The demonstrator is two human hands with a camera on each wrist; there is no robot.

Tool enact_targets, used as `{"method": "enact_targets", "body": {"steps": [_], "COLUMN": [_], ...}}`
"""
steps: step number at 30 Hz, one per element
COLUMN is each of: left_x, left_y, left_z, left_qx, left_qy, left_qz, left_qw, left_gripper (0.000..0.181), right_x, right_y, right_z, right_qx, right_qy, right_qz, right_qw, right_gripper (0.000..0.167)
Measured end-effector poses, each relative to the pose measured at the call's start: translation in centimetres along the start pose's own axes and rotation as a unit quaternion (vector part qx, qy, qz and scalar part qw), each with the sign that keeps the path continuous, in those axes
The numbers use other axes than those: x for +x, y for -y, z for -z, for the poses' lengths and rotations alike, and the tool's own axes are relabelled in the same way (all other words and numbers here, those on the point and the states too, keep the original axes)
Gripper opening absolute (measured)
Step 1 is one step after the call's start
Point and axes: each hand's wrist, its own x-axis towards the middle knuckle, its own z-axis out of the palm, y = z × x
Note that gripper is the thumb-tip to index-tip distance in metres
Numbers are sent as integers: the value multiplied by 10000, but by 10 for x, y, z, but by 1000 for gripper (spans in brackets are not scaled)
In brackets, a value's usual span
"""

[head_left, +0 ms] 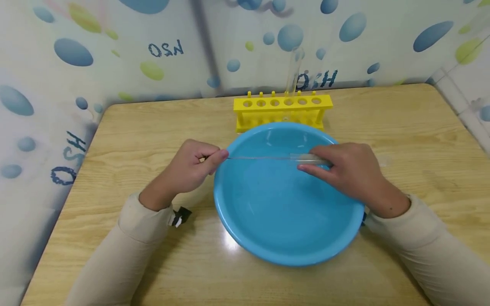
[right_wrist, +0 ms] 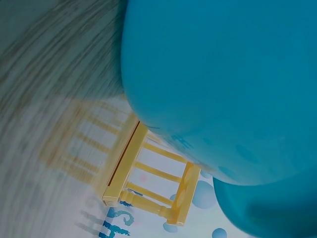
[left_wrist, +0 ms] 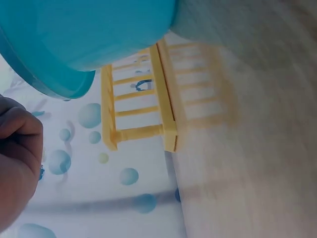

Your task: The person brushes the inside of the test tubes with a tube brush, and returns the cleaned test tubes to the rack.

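Note:
Over the blue basin [head_left: 268, 204], my right hand [head_left: 346, 172] grips a clear test tube [head_left: 302, 158] lying nearly level, its mouth toward the left. A thin twisted-wire handle of a test tube brush [head_left: 260, 158] runs into that mouth. Pale bristles seem to fill the tube, though the fingers partly cover them. The left hand [head_left: 191, 168] pinches the wire's other end between thumb and curled fingers, at the basin's left rim. In the left wrist view only part of the left hand [left_wrist: 17, 158] shows; the right wrist view does not show the right hand.
Behind the basin stands a yellow test tube rack [head_left: 268, 109] with another clear test tube [head_left: 294, 72] upright in it. All rests on a wooden table [head_left: 172, 263] against a patterned wall [head_left: 126, 38]. A faint clear shape [head_left: 384, 161] lies right of the right hand.

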Motion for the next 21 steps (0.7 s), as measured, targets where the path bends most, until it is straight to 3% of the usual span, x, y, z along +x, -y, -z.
{"method": "enact_targets", "body": {"steps": [6,12,17,21], "left_x": [-12,-12,-11,-8], "left_y": [3,4,9,7], "left_z": [7,13,8,8], "left_qx": [178,35,-107,-292], "left_qy": [-136,-312,-356,-480], "left_qz": [18,-22,248,288], "left_qw": [9997,9995,9990,9980], "left_gripper": [51,53,49,46], "right_x": [1,4,3,2], "right_y": [1,2,2,1], "right_z": [0,1,1,3], "right_qx": [-20,-48,-83,-55], "right_qy": [24,54,137,96], "right_qz": [135,67,-72,-181], "right_qw": [9999,10000,9998,9998], "right_gripper": [24,27,25,26]}}
